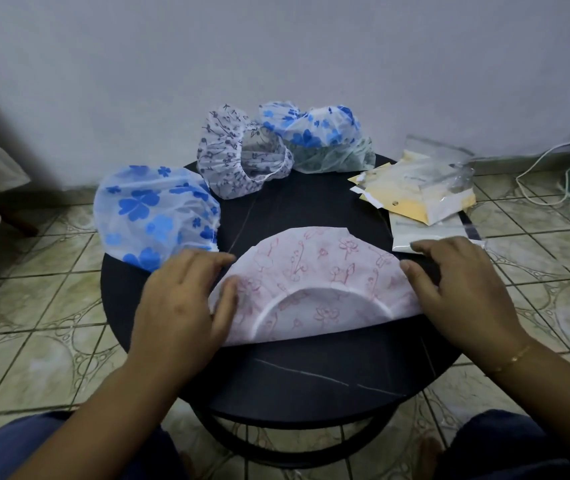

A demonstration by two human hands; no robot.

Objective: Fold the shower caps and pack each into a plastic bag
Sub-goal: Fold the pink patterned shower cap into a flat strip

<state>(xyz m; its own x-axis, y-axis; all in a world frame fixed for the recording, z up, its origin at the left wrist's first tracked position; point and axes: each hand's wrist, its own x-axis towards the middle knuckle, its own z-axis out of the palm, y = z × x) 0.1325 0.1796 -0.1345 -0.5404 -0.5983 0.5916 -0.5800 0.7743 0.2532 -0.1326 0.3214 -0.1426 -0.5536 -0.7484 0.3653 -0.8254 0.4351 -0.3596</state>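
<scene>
Both hands lay flat on the pink shower cap (314, 289) at the middle of the frame. Her left hand (179, 299) pressed the cap's left end, fingers straight and slightly spread, thumb resting on the fabric. Her right hand (456, 289) pressed the right end the same way, fingers extended and holding nothing, a thin gold bracelet (512, 358) on that wrist.

That cap was folded into a half-circle, its straight edge toward her and its curved edge pointing to the upper part of the frame; the elastic rim showed as a pale arc inside it. It lay on a round black table (311, 375), with a bare strip of tabletop between the straight edge and the near rim.

Toward the upper left, a blue-flowered cap (151, 216) overhung the table's left rim, just beside her left fingers. Behind it, at upper centre, sat a grey-flowered cap (238, 157), open side up, and touching it on the right another blue-flowered cap bunched (318, 136) against the wall. A dark patch of table stayed open between these and the pink cap.

At the right, a stack of plastic bags (425, 195) reached past the table's right rim, close to her right fingertips. Tiled floor (34, 299) surrounded everything.
</scene>
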